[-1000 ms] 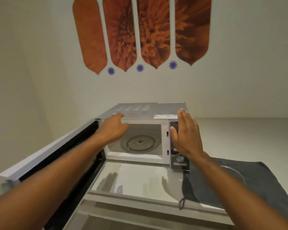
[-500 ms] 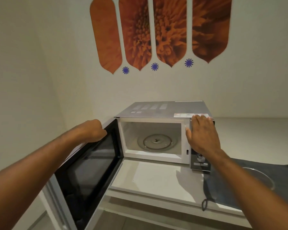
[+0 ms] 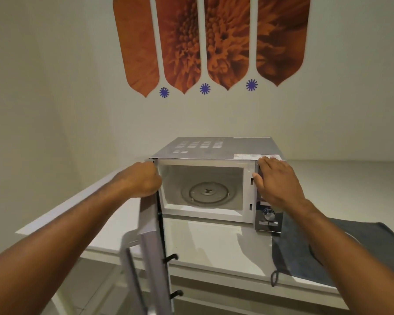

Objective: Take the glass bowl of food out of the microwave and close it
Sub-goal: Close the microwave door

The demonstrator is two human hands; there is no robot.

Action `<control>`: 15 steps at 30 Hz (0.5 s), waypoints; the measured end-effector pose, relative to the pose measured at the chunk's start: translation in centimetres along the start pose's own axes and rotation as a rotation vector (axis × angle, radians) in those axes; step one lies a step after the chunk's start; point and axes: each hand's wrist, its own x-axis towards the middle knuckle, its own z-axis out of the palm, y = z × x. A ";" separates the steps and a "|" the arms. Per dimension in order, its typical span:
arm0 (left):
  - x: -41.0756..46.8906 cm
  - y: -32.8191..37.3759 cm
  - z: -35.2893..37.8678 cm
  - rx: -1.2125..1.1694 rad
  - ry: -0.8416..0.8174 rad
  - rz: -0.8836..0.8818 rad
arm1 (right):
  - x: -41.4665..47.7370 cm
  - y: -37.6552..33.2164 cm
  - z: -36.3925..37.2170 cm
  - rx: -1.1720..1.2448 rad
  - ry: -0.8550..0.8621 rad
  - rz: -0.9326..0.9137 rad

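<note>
The silver microwave (image 3: 214, 148) stands on a white counter with its cavity showing. Inside I see only the bare glass turntable (image 3: 208, 193). Its door (image 3: 149, 246) juts out edge-on toward me, about half open. My left hand (image 3: 139, 180) is curled over the door's top corner near the hinge side. My right hand (image 3: 278, 183) lies flat with fingers spread against the upper control panel. A faint curved glass rim, probably the bowl (image 3: 353, 238), shows on the grey cloth beside my right forearm, which hides most of it. No food is visible.
The grey cloth (image 3: 291, 251) covers the counter (image 3: 214, 244) right of the microwave, its loop hanging over the front edge. A control knob (image 3: 268, 215) sits below my right hand. A wall runs close on the left, behind the door.
The door has swung from wide open to roughly half open. My left hand moved right with its top edge. My right hand stayed on the control panel.
</note>
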 end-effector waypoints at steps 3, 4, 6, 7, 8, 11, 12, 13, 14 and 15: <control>0.5 0.8 1.2 -0.027 0.029 0.067 | 0.1 0.2 -0.5 0.026 -0.023 -0.008; 0.8 1.1 1.5 -0.048 0.042 0.085 | 0.2 0.2 -0.7 0.041 -0.033 -0.012; 1.2 1.8 2.3 -0.071 0.064 0.138 | 0.2 0.4 -1.0 0.069 -0.051 -0.030; 1.3 2.2 2.7 -0.077 0.078 0.164 | 0.3 0.6 -1.2 0.082 -0.060 -0.040; 1.4 2.7 3.1 -0.081 0.094 0.187 | 0.3 0.8 -1.4 0.099 -0.071 -0.048; 1.8 3.8 4.2 -0.069 0.129 0.230 | 0.5 1.1 -2.2 0.171 -0.096 -0.057; 2.0 4.2 4.5 -0.062 0.133 0.244 | 0.5 1.2 -2.4 0.193 -0.095 -0.061; 2.2 4.4 4.7 -0.053 0.134 0.259 | 0.5 1.2 -2.6 0.216 -0.091 -0.068; 2.3 4.7 4.9 -0.048 0.136 0.273 | 0.5 1.2 -2.7 0.237 -0.086 -0.073; 2.6 5.0 5.1 -0.045 0.140 0.284 | 0.5 1.3 -2.8 0.255 -0.081 -0.075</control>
